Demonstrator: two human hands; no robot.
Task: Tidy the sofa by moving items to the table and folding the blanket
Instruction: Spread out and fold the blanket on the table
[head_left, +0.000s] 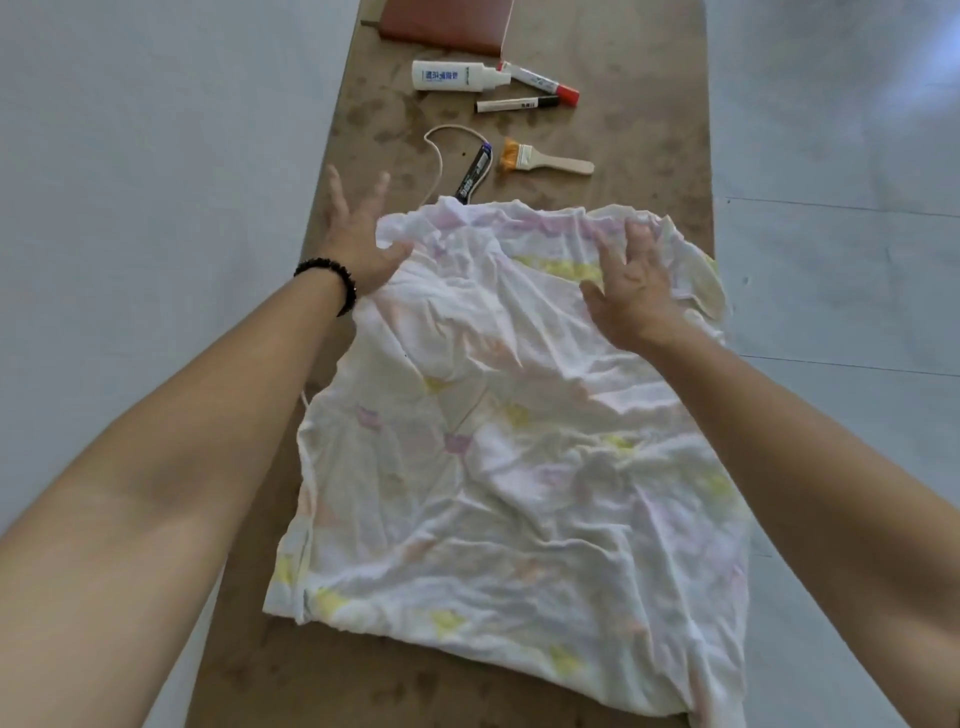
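Brown counter (623, 130) runs near to far, pale floor either side. Blanket (509, 467) lies spread and crumpled over the near and middle counter, its right edge spilling off the counter's right side. Left grip (358, 239) is at the blanket's far-left corner: fingers splayed straight, thumb touching cloth, holding nothing. Right grip (634, 291) is on the far-right part: fingers spread, slightly bent, tips at the far hem, no pinch I can see. Beyond the blanket: black pen (472, 174), cord (439, 150), brush (545, 160), white bottle (452, 76), two markers (540, 82), brown book (441, 26) farthest.
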